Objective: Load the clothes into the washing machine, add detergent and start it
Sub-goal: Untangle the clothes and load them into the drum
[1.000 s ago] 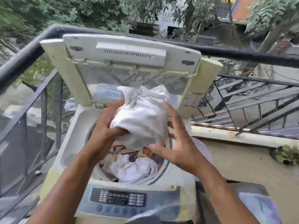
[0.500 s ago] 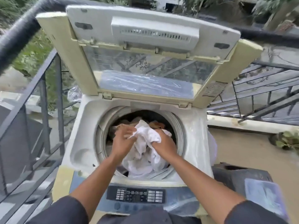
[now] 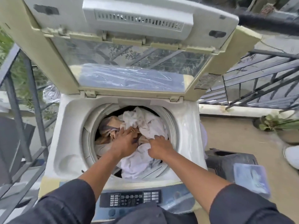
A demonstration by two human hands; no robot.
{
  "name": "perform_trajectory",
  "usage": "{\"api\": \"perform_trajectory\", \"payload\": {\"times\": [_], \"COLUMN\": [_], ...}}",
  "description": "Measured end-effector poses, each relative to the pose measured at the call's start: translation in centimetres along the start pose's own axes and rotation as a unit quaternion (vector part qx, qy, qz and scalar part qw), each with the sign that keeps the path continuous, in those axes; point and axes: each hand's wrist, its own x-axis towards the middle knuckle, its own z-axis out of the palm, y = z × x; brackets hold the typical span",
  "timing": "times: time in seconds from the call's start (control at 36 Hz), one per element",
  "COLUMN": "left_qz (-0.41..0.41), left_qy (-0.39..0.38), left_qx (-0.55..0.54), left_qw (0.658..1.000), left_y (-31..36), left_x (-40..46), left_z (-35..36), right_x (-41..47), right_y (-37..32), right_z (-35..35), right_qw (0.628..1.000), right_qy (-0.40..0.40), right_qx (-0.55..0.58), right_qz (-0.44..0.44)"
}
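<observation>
Control panel [image 3: 130, 198] buttons and lid sticker [image 3: 205, 81] carry print, too blurred to read.

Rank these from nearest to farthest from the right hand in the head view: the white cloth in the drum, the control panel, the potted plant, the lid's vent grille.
From the right hand:
1. White cloth, touching the hand, inside the drum.
2. Control panel, front edge of the machine, below the hand.
3. Potted plant and the lid's vent grille, far right on the floor and top of the raised lid: too close to call.
</observation>
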Motion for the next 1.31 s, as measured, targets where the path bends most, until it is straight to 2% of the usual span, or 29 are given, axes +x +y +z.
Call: {"api": "perform_trajectory", "payload": {"times": [0.14, 0.22, 0.39, 0.58, 0.75, 0.86, 1.0, 1.14, 1.31], "left_qz": [0.015, -0.004, 0.031, 0.088, 0.135, 0.157, 0.176, 0.173, 0.147], "left_qy": [0.026, 0.029, 0.042, 0.081, 0.086, 0.071, 0.068, 0.044, 0.005], "left_qx": [-0.048, -0.081, -0.147, -0.206, -0.195, -0.156, -0.149, -0.121, 0.017], "left_qw": [0.998, 0.996, 0.988, 0.971, 0.968, 0.972, 0.971, 0.976, 0.989], "left_y": [-0.2, 0.1, 3.1, 8.4, 14.8, 19.1, 24.8, 30.6, 35.7], "left_x": [-1.0, -1.8, -3.8, -5.5, -5.1, -3.7, -1.2, 2.4, 9.7], "left_z": [0.2, -0.2, -2.1, -4.8, -6.1, -6.2, -5.0, -3.0, 1.3], "right_x": [-0.4, -1.1, -4.0, -9.3, -12.3, -13.3, -13.3, -12.0, -7.1], "right_y": [0.1, 0.0, 0.5, 2.9, 7.4, 11.9, 18.2, 25.2, 33.1], "right_z": [-0.2, -0.7, -2.2, -3.9, -4.7, -5.0, -5.3, -4.8, -2.4], "right_qw": [0.997, 0.991, 0.964, 0.896, 0.821, 0.792, 0.786, 0.791, 0.814], "right_qy": [0.023, 0.074, 0.186, 0.296, 0.387, 0.388, 0.392, 0.375, 0.322], "right_qx": [0.068, 0.105, 0.187, 0.330, 0.419, 0.471, 0.477, 0.480, 0.474], "right_qz": [-0.002, -0.017, -0.025, -0.026, -0.019, -0.006, 0.018, 0.056, 0.096]}}
